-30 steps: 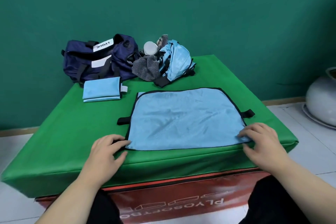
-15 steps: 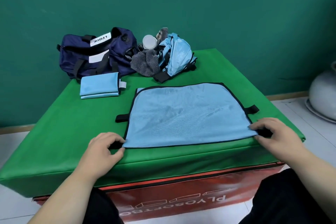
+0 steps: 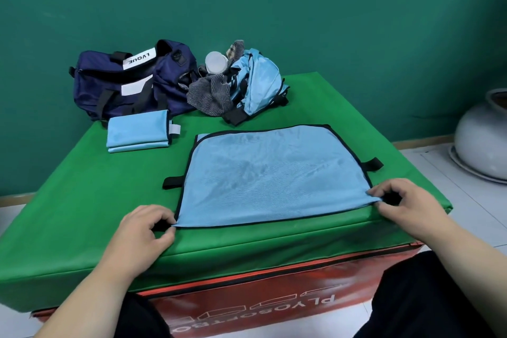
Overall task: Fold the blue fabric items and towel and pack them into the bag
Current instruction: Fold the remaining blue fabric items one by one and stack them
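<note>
A light blue fabric sheet with black trim lies flat on the green table top, near its front edge. My left hand pinches its near left corner, and my right hand pinches its near right corner. A folded light blue item sits further back on the left. The navy duffel bag stands at the back left, unzipped. Beside it lies a crumpled light blue fabric item with a grey striped towel and a white cup.
The green pad rests on a red box with printed lettering. A large white ceramic pot stands on the tiled floor at the right. A green wall rises just behind the table.
Both hands have closed their fingers on the near corners of the flat blue sheet; before, they rested on the corners with looser fingers. The right corner is now bunched slightly.
</note>
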